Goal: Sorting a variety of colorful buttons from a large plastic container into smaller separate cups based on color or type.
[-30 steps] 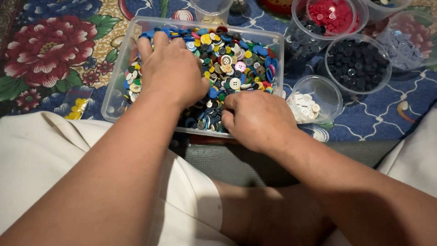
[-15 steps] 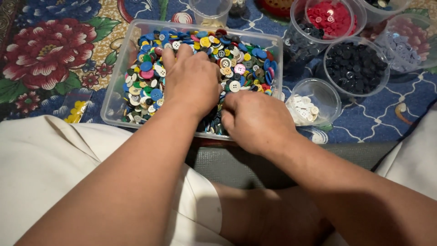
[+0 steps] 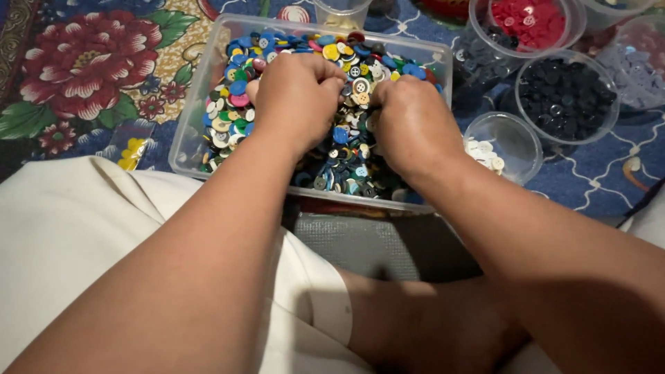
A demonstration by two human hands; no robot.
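Note:
A clear rectangular plastic tub (image 3: pixel 185 131) sits in front of me, filled with mixed buttons (image 3: pixel 235 104) in many colours. My left hand (image 3: pixel 294 93) lies palm-down in the middle of the pile, fingers curled into the buttons. My right hand (image 3: pixel 412 121) rests just to its right, also knuckles-up in the pile, fingertips bent down among the buttons. The two hands nearly touch near the tub's far side. Whether either pinches a button is hidden under the fingers.
To the right stand round clear cups: white buttons (image 3: pixel 500 147), black buttons (image 3: pixel 566 93), red buttons (image 3: pixel 528 19), and pale lilac ones (image 3: pixel 641 59). An empty cup (image 3: pixel 341 10) stands behind the tub. A floral cloth (image 3: pixel 90 62) covers the floor; my legs lie below.
Both hands have moved farther into the tub and closer together; the right hand came up from the near edge to the middle of the pile.

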